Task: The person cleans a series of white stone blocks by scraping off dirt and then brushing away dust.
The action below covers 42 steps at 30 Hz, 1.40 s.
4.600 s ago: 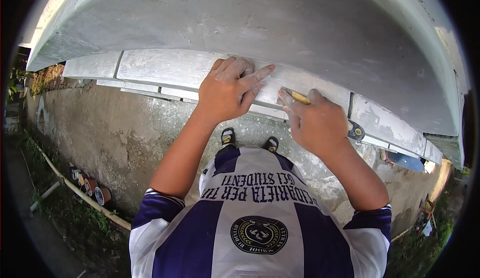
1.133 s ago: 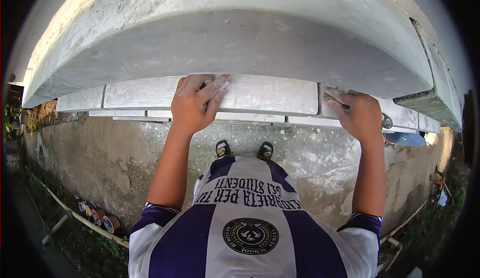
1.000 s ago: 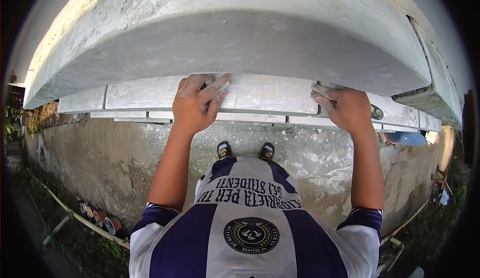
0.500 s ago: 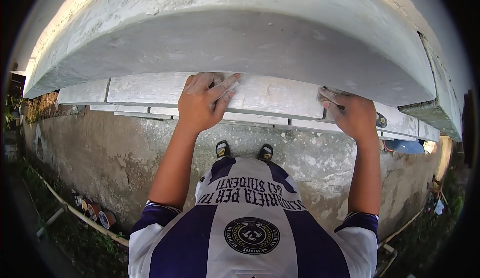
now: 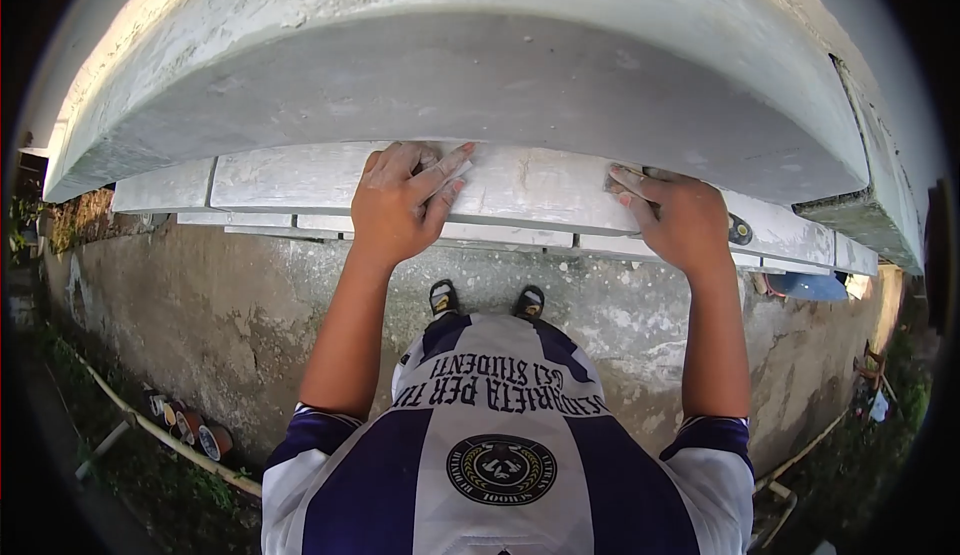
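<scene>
My left hand (image 5: 402, 200) presses on the white block ledge (image 5: 540, 191), just under the grey overhanging slab (image 5: 480, 75). Its fingers are dusted white, and a small pale piece seems pinched between them, too small to name. Further right on the same ledge is my right hand (image 5: 682, 217), its fingers bent round a tool with a dark handle (image 5: 740, 230). The handle's rounded end sticks out past the wrist side; the tool's other end is mostly hidden under the fingers and the slab.
Below the ledge are a stained concrete floor (image 5: 640, 325) and my two sandalled feet. Several pots (image 5: 213, 440) stand at the lower left beside a long pole (image 5: 170, 435). A blue object (image 5: 808, 287) shows under the ledge at the right.
My right hand has slid left along the ledge with the dark-handled tool. My left hand has shifted very slightly left, staying on the block.
</scene>
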Tool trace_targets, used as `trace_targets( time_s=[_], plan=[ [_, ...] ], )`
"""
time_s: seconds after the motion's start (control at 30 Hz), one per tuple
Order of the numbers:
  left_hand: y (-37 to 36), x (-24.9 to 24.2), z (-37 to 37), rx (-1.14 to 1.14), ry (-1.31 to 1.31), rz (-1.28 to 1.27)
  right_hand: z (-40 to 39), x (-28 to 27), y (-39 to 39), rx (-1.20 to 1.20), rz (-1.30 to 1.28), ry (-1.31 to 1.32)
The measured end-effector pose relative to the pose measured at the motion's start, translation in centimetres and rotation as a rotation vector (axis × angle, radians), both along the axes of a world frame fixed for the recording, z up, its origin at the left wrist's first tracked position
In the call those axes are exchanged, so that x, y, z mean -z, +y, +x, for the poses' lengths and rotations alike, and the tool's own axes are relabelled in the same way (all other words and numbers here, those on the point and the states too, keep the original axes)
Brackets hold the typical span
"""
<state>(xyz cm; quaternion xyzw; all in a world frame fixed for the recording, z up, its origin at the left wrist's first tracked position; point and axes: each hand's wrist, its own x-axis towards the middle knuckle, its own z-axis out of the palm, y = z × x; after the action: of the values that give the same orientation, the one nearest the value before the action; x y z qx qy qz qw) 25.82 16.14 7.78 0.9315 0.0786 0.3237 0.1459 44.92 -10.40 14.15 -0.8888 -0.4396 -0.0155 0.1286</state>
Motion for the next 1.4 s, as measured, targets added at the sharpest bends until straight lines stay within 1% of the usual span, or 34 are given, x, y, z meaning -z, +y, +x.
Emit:
trace_targets(
  time_s=[0.07, 0.1, 0.17, 0.23, 0.3, 0.4, 0.5, 0.57, 0.67, 0.7, 0.77, 0.8, 0.83, 0.93, 1.03, 1.1, 1.2, 1.3, 1.4],
  plan=[
    [0.0, -0.2, -0.1, -0.009, 0.0, 0.011, 1.7, 0.0, -3.1, -0.005, -0.072, -0.044],
    [0.0, -0.3, -0.2, -0.016, 0.013, 0.006, 1.8, -0.5, -3.2, -0.003, -0.106, -0.067],
    [0.0, -0.5, -0.2, -0.014, 0.04, -0.001, 0.9, -0.1, -1.9, -0.075, -0.067, -0.072],
    [0.0, -0.3, 0.0, -0.009, 0.018, -0.009, -1.3, -0.5, 0.9, -0.139, -0.028, -0.081],
    [-0.1, -0.1, 0.1, 0.006, 0.01, -0.01, -3.6, 0.0, 3.8, -0.22, -0.052, -0.059],
    [0.0, -0.3, 0.3, 0.013, 0.002, 0.009, -4.0, -0.4, 4.7, -0.233, -0.144, -0.024],
    [-0.1, -0.1, 0.1, -0.006, 0.006, 0.006, -2.2, -0.6, 1.4, -0.13, -0.149, -0.008],
    [0.1, 0.2, -0.1, -0.023, 0.037, -0.004, -1.3, -2.4, -0.8, 0.027, -0.176, 0.027],
    [0.4, 0.5, -0.1, -0.011, -0.024, 0.015, -0.2, -1.6, -2.5, 0.067, -0.183, 0.01],
    [0.3, 0.4, -0.2, -0.018, -0.012, 0.01, -0.4, -1.4, -1.7, 0.058, -0.167, 0.005],
    [0.2, 0.2, -0.1, -0.017, 0.01, 0.001, -2.1, -1.0, 1.6, -0.053, -0.109, -0.036],
    [0.1, 0.2, -0.1, -0.009, 0.013, 0.0, -2.6, -0.2, 3.5, -0.127, -0.139, -0.006],
    [0.2, 0.1, 0.0, -0.003, 0.015, -0.001, -2.9, 0.9, 5.1, -0.192, -0.096, 0.064],
    [0.1, 0.1, 0.1, 0.001, 0.007, 0.002, -3.8, 0.7, 6.8, -0.213, -0.102, 0.018],
    [0.2, 0.1, 0.0, 0.004, 0.0, 0.003, -3.6, -0.3, 4.4, -0.105, -0.098, 0.083],
    [0.1, -0.1, 0.1, -0.003, -0.005, -0.001, -2.5, -0.7, 1.5, 0.015, -0.069, 0.095],
    [0.0, -0.4, -0.3, -0.015, 0.017, -0.006, -1.6, -1.9, -1.1, 0.12, -0.13, 0.095],
    [0.2, 0.0, -0.1, -0.006, 0.011, 0.004, -1.8, -1.9, 0.3, 0.035, -0.146, 0.031],
    [0.2, 0.1, 0.1, 0.017, -0.012, 0.008, -3.6, 0.3, 5.5, -0.195, -0.081, 0.029]
  ],
)
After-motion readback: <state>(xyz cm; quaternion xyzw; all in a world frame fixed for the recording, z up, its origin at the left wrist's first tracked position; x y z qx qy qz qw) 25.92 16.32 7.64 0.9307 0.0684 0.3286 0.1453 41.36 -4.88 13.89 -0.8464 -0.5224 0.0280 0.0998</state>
